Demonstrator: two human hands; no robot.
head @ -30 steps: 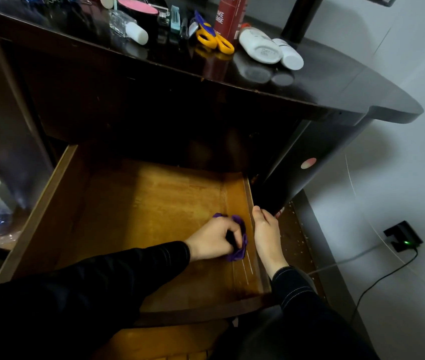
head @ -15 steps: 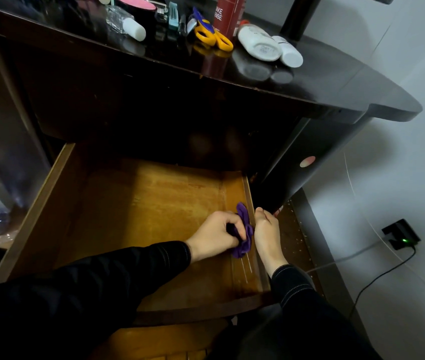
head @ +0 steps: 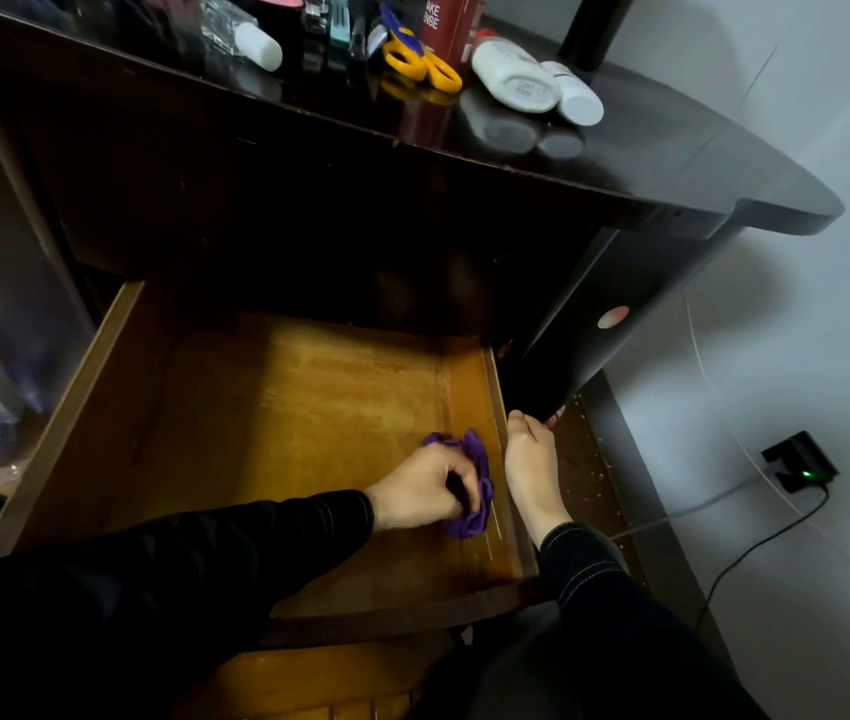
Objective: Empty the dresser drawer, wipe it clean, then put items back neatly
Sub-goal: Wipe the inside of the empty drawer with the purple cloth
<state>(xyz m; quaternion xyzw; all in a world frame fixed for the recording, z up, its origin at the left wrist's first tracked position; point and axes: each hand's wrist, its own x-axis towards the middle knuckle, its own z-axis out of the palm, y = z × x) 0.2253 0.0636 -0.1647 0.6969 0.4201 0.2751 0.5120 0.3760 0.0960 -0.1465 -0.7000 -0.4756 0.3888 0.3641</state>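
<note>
Purple cloth [head: 474,453] is bunched in my left grip [head: 423,492]. My fingers are curled tight round it and press it onto the drawer floor, toward the near right corner and just beside the right wall. My right grip [head: 532,467] lies along the top edge of that wall, touching it and pointing toward the back. Whether its fingers curl down the outer side I cannot tell. Both my sleeves are black.

The drawer [head: 75,407] stands pulled out, amber wood inside, streaked and worn. Above it, on the dark glossy worktop [head: 672,163], lie yellow-handled scissors [head: 420,62] beside a red can [head: 451,23]. Two white bottles [head: 514,80] lie on their sides touching each other, and a clear bottle [head: 251,36] with a white cap lies further left. Low on the right, a black adapter [head: 797,459] shows a green light, with a dark cable running from it.
</note>
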